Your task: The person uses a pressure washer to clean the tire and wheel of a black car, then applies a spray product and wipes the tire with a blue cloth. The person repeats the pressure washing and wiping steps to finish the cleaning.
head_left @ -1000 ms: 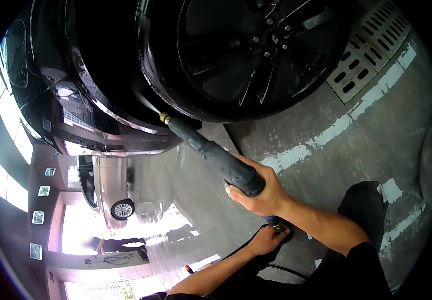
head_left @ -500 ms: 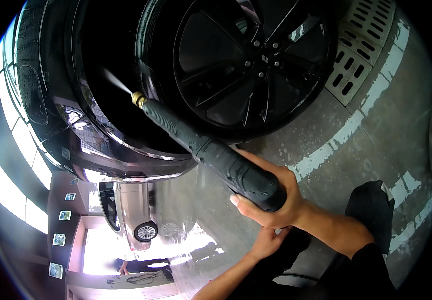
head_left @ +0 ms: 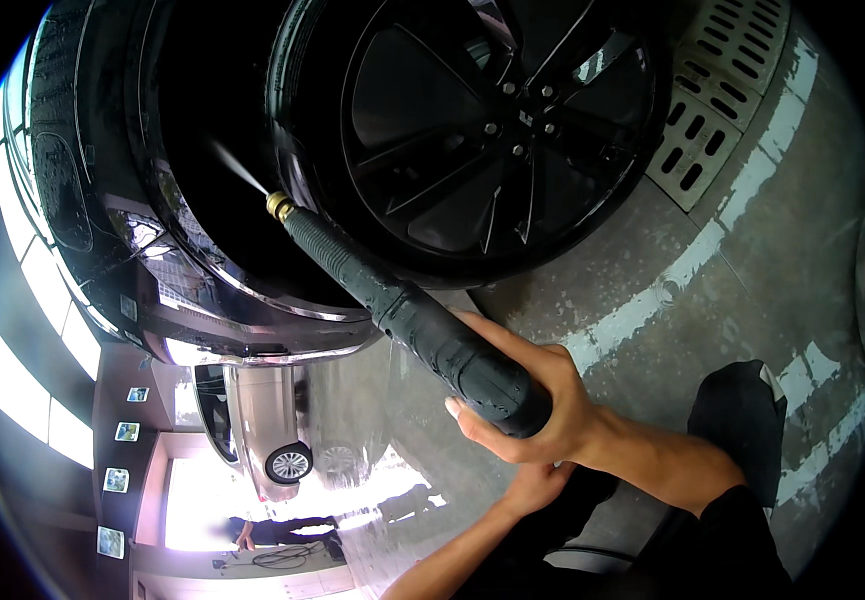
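Since the spray [head_left: 243, 168] exits just left of the wheel [head_left: 527, 118], the spray gun [head_left: 418, 325] appears angled to send its jet into the dark gap betw. wheel & fender [head_left: 181, 280]. Gun body lies aslant, lower left of wheel, brass nozzle [head_left: 279, 205] foremost; contact w/ wheel unconfirmed. R hand [head_left: 545, 405]: wrapped round gun's rear end, on wearer's side of wheel, prob. for aim. L hand [head_left: 536, 490]: just below R, farther from wheel, poss. bracing; fingers mostly hidden, can't tell what's held. Slotted grate [head_left: 695, 150]: right of wheel, well apart from gun.
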The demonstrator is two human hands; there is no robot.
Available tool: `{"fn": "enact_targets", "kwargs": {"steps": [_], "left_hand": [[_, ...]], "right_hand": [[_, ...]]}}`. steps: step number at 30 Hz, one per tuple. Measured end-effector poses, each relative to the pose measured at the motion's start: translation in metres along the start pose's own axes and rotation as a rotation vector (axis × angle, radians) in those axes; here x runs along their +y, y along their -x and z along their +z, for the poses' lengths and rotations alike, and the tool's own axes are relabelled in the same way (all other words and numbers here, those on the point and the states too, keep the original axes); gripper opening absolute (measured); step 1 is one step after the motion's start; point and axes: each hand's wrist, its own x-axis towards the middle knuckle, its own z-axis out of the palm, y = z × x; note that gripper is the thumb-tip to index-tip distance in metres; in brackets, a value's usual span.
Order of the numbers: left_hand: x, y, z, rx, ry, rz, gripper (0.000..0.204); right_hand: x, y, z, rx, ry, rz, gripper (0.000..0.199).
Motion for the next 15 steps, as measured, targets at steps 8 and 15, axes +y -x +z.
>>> {"fn": "enact_targets", "kwargs": {"steps": [8, 15], "left_hand": [[-0.036, 0.006, 0.002, -0.098, 0.117, -0.024, 0.034], [-0.020, -0.001, -0.004, -0.189, 0.454, -0.142, 0.033]], "right_hand": [[-0.004, 0.002, 0.006, -0.022, 0.070, -0.084, 0.072], [-0.004, 0.004, 0.006, -0.062, 0.068, -0.103, 0.074]]}}
